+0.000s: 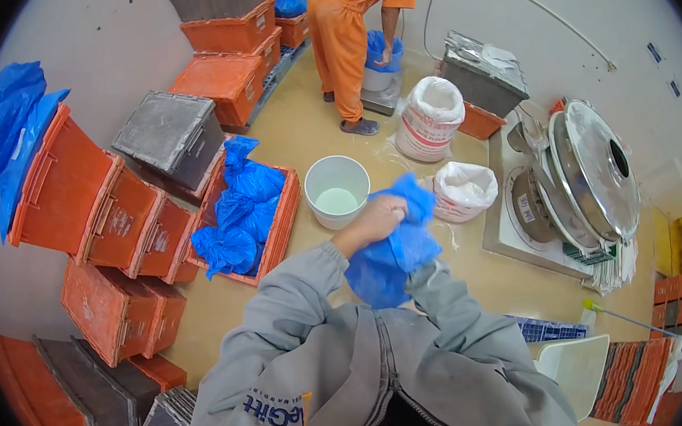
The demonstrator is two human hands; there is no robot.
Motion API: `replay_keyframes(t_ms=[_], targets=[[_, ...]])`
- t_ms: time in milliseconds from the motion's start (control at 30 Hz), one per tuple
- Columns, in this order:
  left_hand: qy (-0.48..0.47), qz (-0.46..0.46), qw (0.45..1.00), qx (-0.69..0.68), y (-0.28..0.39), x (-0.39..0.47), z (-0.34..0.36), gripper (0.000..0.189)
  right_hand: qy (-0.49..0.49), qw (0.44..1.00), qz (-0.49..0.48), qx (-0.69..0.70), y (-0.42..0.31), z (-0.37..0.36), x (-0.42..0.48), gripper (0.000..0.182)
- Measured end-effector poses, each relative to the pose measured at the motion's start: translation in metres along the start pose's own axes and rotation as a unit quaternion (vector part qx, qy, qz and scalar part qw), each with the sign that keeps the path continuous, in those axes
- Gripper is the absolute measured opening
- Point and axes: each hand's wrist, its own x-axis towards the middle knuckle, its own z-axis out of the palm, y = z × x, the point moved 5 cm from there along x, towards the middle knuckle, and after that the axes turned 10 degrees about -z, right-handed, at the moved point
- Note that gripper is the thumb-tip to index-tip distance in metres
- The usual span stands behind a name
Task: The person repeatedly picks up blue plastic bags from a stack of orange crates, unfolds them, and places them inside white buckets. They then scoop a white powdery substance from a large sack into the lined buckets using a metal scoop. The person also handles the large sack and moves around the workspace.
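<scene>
My left hand (376, 216) is closed around the gathered upper part of a blue plastic bag (378, 277), which hangs in front of my jacket. My right hand is hidden behind the bag; only its grey sleeve shows, reaching to the bag's right side. Just beyond the left hand stands a white plastic bucket (337, 182) with pale contents at its bottom. To its left, several tied blue bags (251, 209) lie in an orange crate (282, 243). An open white flour sack (464, 192) stands right of the held bag.
A person in orange (342, 34) bends over a blue-lined bucket (378, 77) on a floor scale (379, 101). A taller flour sack (431, 121) stands nearby. Stacked orange crates (61, 184) line the left; a round metal sifter (595, 170) occupies the right.
</scene>
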Motion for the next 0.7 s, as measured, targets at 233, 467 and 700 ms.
replay_keyframes(t_ms=[233, 467, 700], targets=[[0.273, 0.109, 0.955, -0.027, -0.041, -0.017, -0.069, 0.04, 0.084, 0.994, -0.063, 0.001, 0.051, 0.05, 0.098, 0.042], [0.28, -0.077, 0.914, 0.282, -0.162, 0.041, -0.059, 0.035, -0.152, 0.986, -0.045, 0.046, 0.085, 0.123, 0.092, 0.045], [0.496, -0.077, 0.856, 0.127, -0.172, 0.023, -0.157, 0.021, -0.223, 0.929, -0.096, 0.28, 0.07, 0.112, 0.149, 0.047]])
